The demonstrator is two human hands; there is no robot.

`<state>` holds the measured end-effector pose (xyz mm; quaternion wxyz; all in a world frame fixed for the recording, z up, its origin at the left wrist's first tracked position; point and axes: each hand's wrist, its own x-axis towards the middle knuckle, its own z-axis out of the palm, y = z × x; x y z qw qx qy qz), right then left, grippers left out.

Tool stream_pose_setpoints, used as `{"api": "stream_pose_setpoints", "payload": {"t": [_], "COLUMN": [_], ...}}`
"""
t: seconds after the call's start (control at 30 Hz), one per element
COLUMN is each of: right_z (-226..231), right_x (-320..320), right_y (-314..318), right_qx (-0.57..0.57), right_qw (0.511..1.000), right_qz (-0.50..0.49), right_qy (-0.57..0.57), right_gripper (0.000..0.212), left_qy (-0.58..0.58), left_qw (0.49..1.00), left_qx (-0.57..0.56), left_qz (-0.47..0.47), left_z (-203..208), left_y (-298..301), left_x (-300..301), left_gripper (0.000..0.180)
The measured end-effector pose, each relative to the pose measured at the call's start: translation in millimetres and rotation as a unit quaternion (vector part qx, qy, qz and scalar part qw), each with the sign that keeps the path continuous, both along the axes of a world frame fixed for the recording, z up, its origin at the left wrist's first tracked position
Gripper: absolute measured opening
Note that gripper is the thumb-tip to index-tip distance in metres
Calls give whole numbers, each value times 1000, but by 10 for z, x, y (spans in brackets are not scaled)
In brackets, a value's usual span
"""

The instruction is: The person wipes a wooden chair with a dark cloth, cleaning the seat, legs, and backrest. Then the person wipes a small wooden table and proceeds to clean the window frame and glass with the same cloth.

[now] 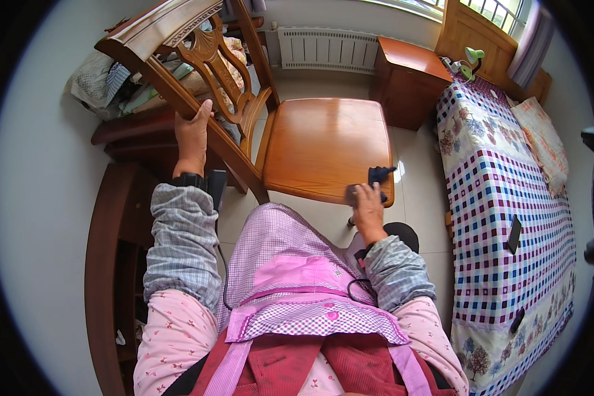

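A brown wooden chair (327, 146) with a carved back stands in front of me, its glossy seat facing up. My left hand (193, 135) is closed around the side post of the chair's back. At the near right corner of the seat, my right hand (368, 210) holds a dark cloth (380, 175) against the edge. Part of the cloth sticks up past my fingers, which are slightly blurred. Both forearms wear grey sleeve covers, and a pink checked apron covers my lap.
A bed with a checked cover (492, 218) runs along the right, with a dark phone (514, 234) on it. A reddish-brown cabinet (412, 82) and a white radiator (327, 49) stand at the back. Bedding (96, 82) is piled at the far left, above a dark wooden shelf unit (109, 264).
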<state>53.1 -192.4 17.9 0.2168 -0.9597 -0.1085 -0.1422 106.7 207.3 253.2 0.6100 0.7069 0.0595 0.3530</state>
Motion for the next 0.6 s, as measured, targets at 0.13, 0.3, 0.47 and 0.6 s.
{"api": "stream_pose_setpoints", "payload": {"t": [0.13, 0.3, 0.47, 0.6], "right_z": [343, 732, 477, 192], "right_x": [58, 489, 641, 1410], "right_y": [333, 45, -202, -396], "right_qx": [167, 180, -55, -38], "right_qw": [954, 974, 982, 982], "right_qz": [232, 139, 145, 173], "right_qy": [94, -12, 107, 62], "right_gripper": [45, 54, 60, 57], "left_qy": [1, 280, 234, 261], "left_qw": [954, 944, 847, 791], "left_qx": [170, 174, 466, 537], "left_qz": [246, -26, -99, -131], "left_z": [-704, -1588, -1861, -2049], "left_y": [-213, -523, -1059, -1398], "left_x": [-355, -854, -362, 143], "left_gripper": [46, 40, 50, 59]}}
